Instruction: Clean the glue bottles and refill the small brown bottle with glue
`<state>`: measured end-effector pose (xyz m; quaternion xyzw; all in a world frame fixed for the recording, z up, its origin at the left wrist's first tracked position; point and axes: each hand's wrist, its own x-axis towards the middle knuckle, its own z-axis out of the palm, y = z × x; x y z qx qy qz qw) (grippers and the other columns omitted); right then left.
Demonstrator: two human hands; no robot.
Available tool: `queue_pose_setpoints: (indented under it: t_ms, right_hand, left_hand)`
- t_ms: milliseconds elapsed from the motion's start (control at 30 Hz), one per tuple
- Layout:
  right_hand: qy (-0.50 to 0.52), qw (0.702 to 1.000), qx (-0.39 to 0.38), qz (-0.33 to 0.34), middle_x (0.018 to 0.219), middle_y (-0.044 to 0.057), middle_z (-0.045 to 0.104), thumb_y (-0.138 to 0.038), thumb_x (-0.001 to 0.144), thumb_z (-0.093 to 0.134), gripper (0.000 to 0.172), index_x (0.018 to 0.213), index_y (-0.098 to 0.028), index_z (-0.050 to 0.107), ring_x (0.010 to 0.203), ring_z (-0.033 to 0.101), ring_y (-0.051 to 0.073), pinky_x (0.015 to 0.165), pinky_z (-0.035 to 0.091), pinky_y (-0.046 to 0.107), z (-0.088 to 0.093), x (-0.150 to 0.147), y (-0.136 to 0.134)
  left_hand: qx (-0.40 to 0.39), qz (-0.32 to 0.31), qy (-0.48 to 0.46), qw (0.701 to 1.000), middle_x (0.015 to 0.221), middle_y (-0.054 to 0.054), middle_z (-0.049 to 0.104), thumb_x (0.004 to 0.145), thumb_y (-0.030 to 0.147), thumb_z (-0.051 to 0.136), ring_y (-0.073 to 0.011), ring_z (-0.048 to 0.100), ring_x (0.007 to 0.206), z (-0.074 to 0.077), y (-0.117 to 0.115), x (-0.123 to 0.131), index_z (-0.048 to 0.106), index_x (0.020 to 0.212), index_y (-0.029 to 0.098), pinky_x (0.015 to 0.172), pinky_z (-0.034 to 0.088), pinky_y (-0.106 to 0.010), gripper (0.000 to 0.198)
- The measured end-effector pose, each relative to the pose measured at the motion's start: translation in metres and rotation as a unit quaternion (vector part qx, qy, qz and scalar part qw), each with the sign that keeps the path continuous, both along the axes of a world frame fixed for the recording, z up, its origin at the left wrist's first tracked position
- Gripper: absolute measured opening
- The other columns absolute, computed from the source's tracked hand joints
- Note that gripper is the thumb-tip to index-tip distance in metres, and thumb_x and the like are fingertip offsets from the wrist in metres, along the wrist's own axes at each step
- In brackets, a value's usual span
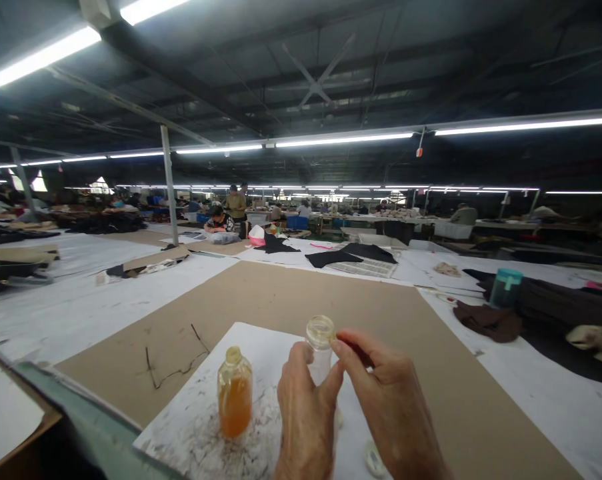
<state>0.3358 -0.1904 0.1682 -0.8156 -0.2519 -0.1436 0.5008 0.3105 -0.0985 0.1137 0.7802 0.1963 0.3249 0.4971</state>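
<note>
My left hand (308, 413) is wrapped round a clear, wide-mouthed plastic bottle (321, 331), which stands upright and uncapped over the white board. At the bottle's neck, on its right side, my right hand (388, 393) pinches with thumb and forefinger. Whether something small is between those fingertips I cannot make out. To the left stands a second clear bottle (235, 393) holding orange liquid, its mouth open and yellowish. A round white lid (375, 459) lies below my right hand, partly covered by it.
The white board (181, 427) is smudged with dark marks and lies on brown paper (261, 293). A bent dark wire (173, 370) is to the left. At right are a teal-lidded cup (505, 288) and dark cloth (488, 321). Black fabric pieces (351, 255) lie farther back; people work beyond.
</note>
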Motion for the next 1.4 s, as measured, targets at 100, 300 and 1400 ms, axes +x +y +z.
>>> queue_pose_setpoints:
  t_ms: [100, 300, 1400]
  right_hand:
    - [0.0, 1.0, -0.026, -0.009, 0.076, -0.002, 0.07, -0.036, 0.084, 0.051, 0.02, 0.079, -0.025, 0.067, 0.068, 0.062, 0.016, 0.065, 0.042, 0.025, 0.005, 0.0, -0.004]
    - [0.003, 0.998, -0.058, -0.009, 0.064, -0.002, 0.068, -0.033, 0.087, 0.047, 0.026, 0.074, -0.024, 0.068, 0.062, 0.062, 0.016, 0.059, 0.041, 0.024, 0.016, -0.001, -0.008]
    - [0.086, 0.993, 0.036, 0.079, 0.072, 0.0, 0.07, -0.036, 0.082, 0.052, 0.024, 0.088, -0.021, 0.07, 0.068, 0.064, 0.018, 0.061, 0.046, 0.025, 0.01, -0.002, 0.004]
  left_hand:
    - [0.015, 0.0, 0.025, 1.0, 0.088, -0.007, 0.061, 0.079, 0.054, 0.049, -0.0284, 0.055, 0.085, -0.001, -0.003, 0.002, 0.051, 0.088, 0.022, 0.073, 0.038, -0.037, 0.033]
    - [0.056, 0.023, 0.046, 0.997, 0.094, -0.008, 0.061, 0.082, 0.043, 0.049, -0.0299, 0.054, 0.093, -0.002, -0.01, 0.0, 0.051, 0.096, 0.023, 0.077, 0.039, -0.038, 0.025]
    - [-0.023, -0.007, -0.004, 1.0, 0.091, -0.008, 0.062, 0.075, 0.044, 0.056, -0.0276, 0.058, 0.09, 0.004, 0.003, -0.013, 0.043, 0.085, 0.021, 0.074, 0.042, -0.036, 0.028]
